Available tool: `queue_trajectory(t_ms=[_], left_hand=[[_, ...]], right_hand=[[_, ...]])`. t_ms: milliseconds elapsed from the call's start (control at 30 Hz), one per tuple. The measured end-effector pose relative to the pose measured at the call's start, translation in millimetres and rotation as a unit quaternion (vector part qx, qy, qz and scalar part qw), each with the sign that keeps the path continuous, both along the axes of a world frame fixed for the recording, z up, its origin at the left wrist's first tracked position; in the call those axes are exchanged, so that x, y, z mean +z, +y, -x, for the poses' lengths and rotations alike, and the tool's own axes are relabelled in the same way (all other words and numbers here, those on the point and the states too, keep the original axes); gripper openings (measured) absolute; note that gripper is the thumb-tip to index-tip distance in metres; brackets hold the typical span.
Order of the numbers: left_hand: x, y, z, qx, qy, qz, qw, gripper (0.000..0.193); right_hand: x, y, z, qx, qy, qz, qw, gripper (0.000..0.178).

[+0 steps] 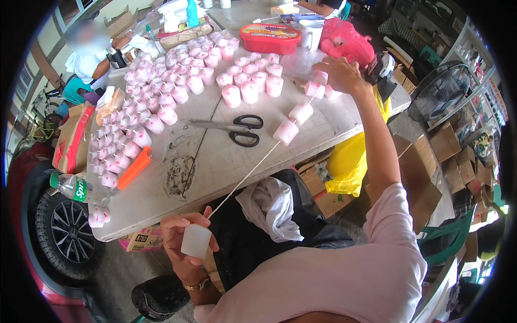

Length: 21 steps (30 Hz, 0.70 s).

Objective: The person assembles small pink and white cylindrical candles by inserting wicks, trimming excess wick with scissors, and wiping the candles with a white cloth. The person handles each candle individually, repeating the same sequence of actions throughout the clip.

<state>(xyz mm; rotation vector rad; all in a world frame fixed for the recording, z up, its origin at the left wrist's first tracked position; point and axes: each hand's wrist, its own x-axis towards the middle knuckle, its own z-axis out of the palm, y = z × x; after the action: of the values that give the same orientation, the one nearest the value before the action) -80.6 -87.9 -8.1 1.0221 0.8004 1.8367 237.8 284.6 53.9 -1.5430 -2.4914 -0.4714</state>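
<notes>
Black-handled scissors are lying on the table. Nearer the person than the scissors, the left hand is holding a white cylinder. A pale cord is stretching from that hand, passing right of the scissors toward pinkish cylinders. Beyond the scissors, rightward, the right hand is bending over more. Wicked pink-white rows are standing left of the scissors.

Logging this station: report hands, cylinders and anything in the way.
Left hand holding white cylinder and cord. Right hand at far strung cylinders, grip unclear. Scissors left of cord, not touching it.
</notes>
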Motion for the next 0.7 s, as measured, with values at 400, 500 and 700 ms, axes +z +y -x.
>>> queue_trajectory(t_ms=[400,500,700], left_hand=[[2,4,-9,-0.005,0.031,0.078,0.996,0.074],[2,12,-13,0.024,0.023,0.064,0.997,0.074],[-2,17,-14,-0.065,0.012,-0.017,0.998,0.066]], right_hand=[[-8,44,12,-0.044,0.154,-0.103,0.982,0.043],[-11,51,13,0.006,0.244,-0.154,0.957,0.043],[-3,-19,20,0.029,0.175,0.066,0.982,0.034]])
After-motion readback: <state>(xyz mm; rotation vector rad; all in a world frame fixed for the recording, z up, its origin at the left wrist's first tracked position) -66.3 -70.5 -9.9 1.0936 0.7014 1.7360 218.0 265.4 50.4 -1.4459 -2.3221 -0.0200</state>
